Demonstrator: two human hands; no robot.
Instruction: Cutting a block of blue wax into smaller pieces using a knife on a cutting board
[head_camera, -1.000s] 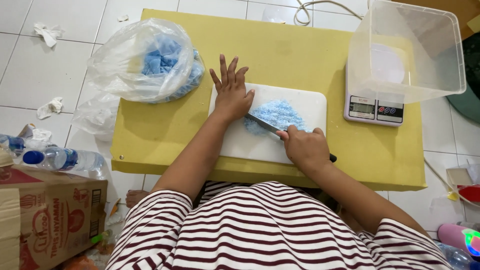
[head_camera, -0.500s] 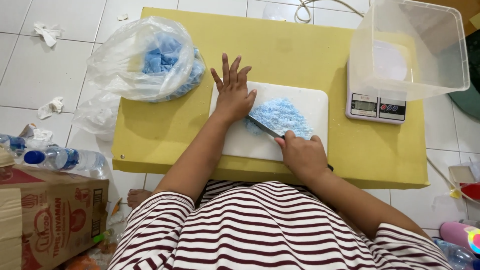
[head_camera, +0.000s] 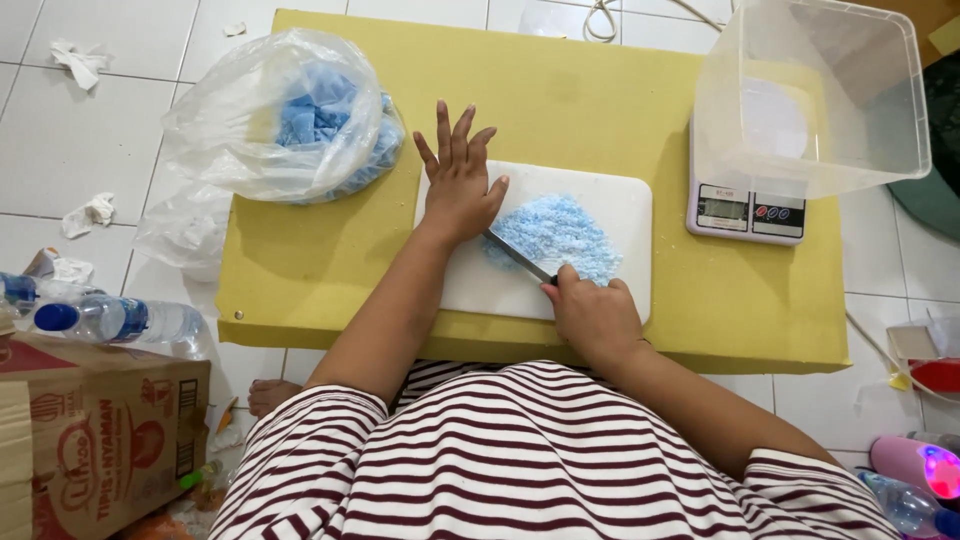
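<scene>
Blue crumbly stuff (head_camera: 556, 236) sits heaped mid white cutting board (head_camera: 620, 200), which lies on the yellow low table (head_camera: 560, 90). Right hand (head_camera: 592, 318), at the board's near edge, is closed round a knife (head_camera: 518, 256) handle; blade angles up-left into the heap's near-left side. Left hand (head_camera: 458, 183) lies flat on the board's left end, fingers spread wide, holding nothing, thumb just beside the blade tip. Step in hand, by my read: chopping the heap finer. Next cut needs the blade kept clear of that thumb & the board pinned. Scale (head_camera: 745, 212) w/ clear tub (head_camera: 812, 100) is right of the board; bag of blue pieces (head_camera: 290, 115) left of it.
</scene>
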